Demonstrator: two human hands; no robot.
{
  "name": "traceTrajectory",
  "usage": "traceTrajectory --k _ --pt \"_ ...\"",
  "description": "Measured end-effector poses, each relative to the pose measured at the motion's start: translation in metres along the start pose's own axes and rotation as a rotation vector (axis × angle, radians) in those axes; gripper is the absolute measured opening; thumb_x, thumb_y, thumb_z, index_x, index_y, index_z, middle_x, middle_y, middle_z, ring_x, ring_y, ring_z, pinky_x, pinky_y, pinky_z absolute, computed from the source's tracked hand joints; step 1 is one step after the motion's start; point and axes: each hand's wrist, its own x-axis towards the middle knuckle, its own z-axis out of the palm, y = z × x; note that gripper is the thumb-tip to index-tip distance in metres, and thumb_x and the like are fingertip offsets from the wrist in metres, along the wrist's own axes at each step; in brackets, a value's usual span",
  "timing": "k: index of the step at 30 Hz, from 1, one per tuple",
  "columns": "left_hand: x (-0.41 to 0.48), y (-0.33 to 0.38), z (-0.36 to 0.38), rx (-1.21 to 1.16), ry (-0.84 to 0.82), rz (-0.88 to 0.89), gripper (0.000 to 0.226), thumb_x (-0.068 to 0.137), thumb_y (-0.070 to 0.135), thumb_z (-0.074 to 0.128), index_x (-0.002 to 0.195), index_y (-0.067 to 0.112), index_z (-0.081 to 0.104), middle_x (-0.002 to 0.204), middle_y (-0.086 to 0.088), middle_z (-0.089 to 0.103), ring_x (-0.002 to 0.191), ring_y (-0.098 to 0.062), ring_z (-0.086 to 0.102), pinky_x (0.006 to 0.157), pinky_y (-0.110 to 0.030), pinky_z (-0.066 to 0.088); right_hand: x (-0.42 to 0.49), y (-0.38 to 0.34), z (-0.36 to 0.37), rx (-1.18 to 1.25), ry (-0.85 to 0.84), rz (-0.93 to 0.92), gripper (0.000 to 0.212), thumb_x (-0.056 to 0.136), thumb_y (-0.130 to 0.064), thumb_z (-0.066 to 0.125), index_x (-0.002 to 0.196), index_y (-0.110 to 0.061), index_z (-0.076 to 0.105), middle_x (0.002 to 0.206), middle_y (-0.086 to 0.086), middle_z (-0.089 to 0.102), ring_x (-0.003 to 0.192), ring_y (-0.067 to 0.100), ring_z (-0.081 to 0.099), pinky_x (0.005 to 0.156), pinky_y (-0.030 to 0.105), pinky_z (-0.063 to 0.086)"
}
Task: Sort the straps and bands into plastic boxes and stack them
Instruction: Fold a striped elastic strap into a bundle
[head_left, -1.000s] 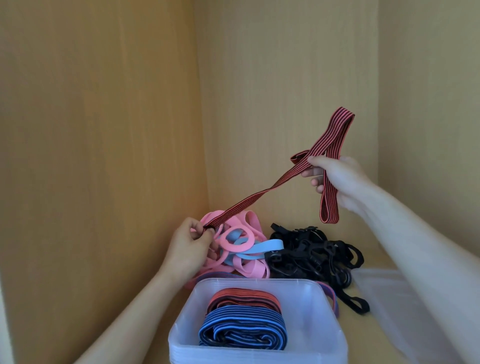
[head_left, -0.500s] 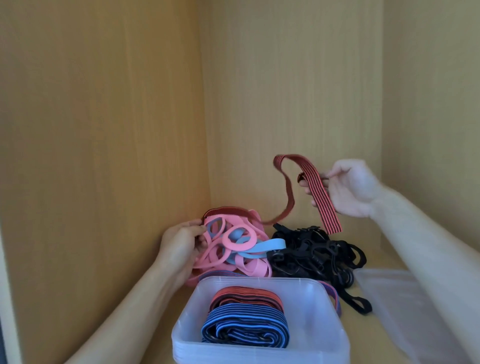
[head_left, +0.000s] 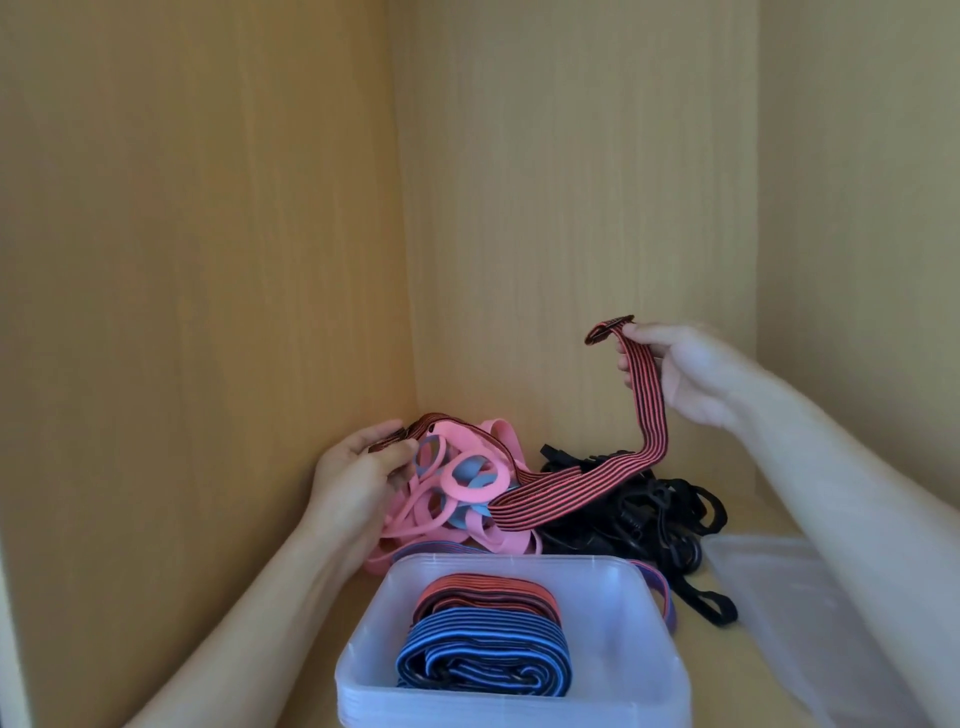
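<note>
A long red-and-black striped strap (head_left: 571, 486) droops across the pile between my hands. My right hand (head_left: 685, 374) pinches its folded end up in the air at the right. My left hand (head_left: 358, 467) grips the other end low at the left, against a heap of pink and light blue bands (head_left: 467, 483). A tangle of black straps (head_left: 649, 512) lies to the right of that heap. In front stands a clear plastic box (head_left: 644, 597) holding a folded red striped strap (head_left: 488, 592) and a folded blue striped strap (head_left: 483, 660).
Everything sits on a wooden shelf closed in by a left wall (head_left: 208, 312), a back wall (head_left: 571, 208) and a right wall. A clear plastic lid (head_left: 769, 597) lies flat at the right under my right forearm. A purple band (head_left: 660, 587) pokes out behind the box.
The strap was stretched taut and high; my right hand has come down and regripped near its end, so the strap now sags onto the pile. My left hand stays low at the pink bands.
</note>
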Motion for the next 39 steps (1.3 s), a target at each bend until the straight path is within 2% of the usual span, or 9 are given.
traceTrajectory --k 5,9,16,20,22,26,31,36,39 --pt "0.009 0.017 0.014 -0.14 -0.124 0.025 0.029 0.092 -0.012 0.056 0.116 0.002 0.065 0.067 -0.002 0.069 0.056 -0.008 0.063 0.061 -0.016 0.056 -0.005 -0.008 0.012 0.051 -0.035 -0.051 0.009 0.098 0.0 0.054 0.098 -0.003 0.063 0.081 0.006 0.066 0.066 0.014 0.063 0.067 0.03 0.05" --pt "0.023 0.038 0.044 -0.15 -0.216 0.058 0.026 0.092 -0.011 0.056 0.112 0.002 0.067 0.08 -0.004 0.066 0.059 -0.007 0.057 0.059 -0.014 0.052 -0.009 -0.02 0.022 0.063 -0.067 -0.117 0.017 0.097 0.005 0.049 0.092 -0.004 0.061 0.081 0.011 0.07 0.066 0.017 0.065 0.065 0.03 0.05" --pt "0.048 0.064 0.101 -0.2 -0.399 0.08 0.02 0.092 -0.004 0.06 0.111 -0.003 0.066 0.075 -0.001 0.065 0.064 -0.009 0.055 0.063 -0.016 0.051 -0.014 -0.036 0.026 0.042 -0.036 -0.176 0.019 0.097 0.005 0.046 0.092 -0.006 0.06 0.076 0.01 0.064 0.062 0.016 0.056 0.061 0.029 0.043" --pt "0.058 0.074 0.11 -0.314 -0.474 0.091 0.034 0.079 0.007 0.069 0.112 -0.003 0.064 0.086 -0.004 0.061 0.063 -0.008 0.057 0.063 -0.016 0.053 -0.011 -0.041 0.02 0.029 0.033 -0.198 0.012 0.098 0.0 0.051 0.092 -0.007 0.058 0.075 0.009 0.061 0.061 0.017 0.054 0.059 0.028 0.042" --pt "0.061 0.078 0.109 -0.326 -0.497 0.089 0.027 0.077 0.009 0.07 0.101 0.001 0.063 0.093 -0.007 0.057 0.063 -0.007 0.056 0.062 -0.016 0.052 -0.009 -0.041 0.016 0.015 0.051 -0.217 0.011 0.098 0.0 0.053 0.091 -0.007 0.059 0.075 0.008 0.063 0.062 0.018 0.057 0.059 0.028 0.045" --pt "0.059 0.091 0.103 -0.245 -0.537 0.153 0.012 0.094 0.012 0.061 0.102 0.004 0.063 0.111 -0.01 0.064 0.067 -0.005 0.052 0.06 -0.014 0.048 -0.008 -0.04 0.013 -0.017 0.105 -0.256 0.012 0.098 0.0 0.055 0.092 -0.009 0.061 0.078 0.007 0.068 0.062 0.018 0.064 0.059 0.028 0.051" --pt "0.054 0.106 0.098 -0.197 -0.597 0.259 0.016 0.101 0.02 0.052 0.092 0.017 0.066 0.09 0.004 0.075 0.083 -0.011 0.07 0.07 -0.021 0.054 -0.01 -0.046 0.016 -0.044 0.225 -0.343 0.009 0.097 0.002 0.057 0.097 -0.006 0.059 0.08 0.01 0.068 0.055 0.019 0.064 0.052 0.027 0.053" --pt "0.046 0.102 0.104 -0.223 -0.648 0.149 0.023 0.106 0.013 0.042 0.119 0.006 0.06 0.074 0.002 0.061 0.058 -0.011 0.057 0.06 -0.025 0.055 -0.016 -0.048 0.034 -0.308 0.337 -0.53 0.007 0.096 0.0 0.06 0.094 -0.006 0.06 0.084 0.008 0.068 0.044 0.02 0.062 0.043 0.033 0.054" --pt "0.048 0.095 0.105 -0.209 -0.559 0.037 0.036 0.107 0.01 0.034 0.134 -0.003 0.054 0.069 0.002 0.049 0.05 -0.009 0.038 0.047 -0.021 0.04 -0.02 -0.044 0.052 -0.461 0.336 -0.635 0.013 0.094 -0.005 0.063 0.087 -0.015 0.059 0.088 0.006 0.066 0.043 0.023 0.062 0.042 0.049 0.055"
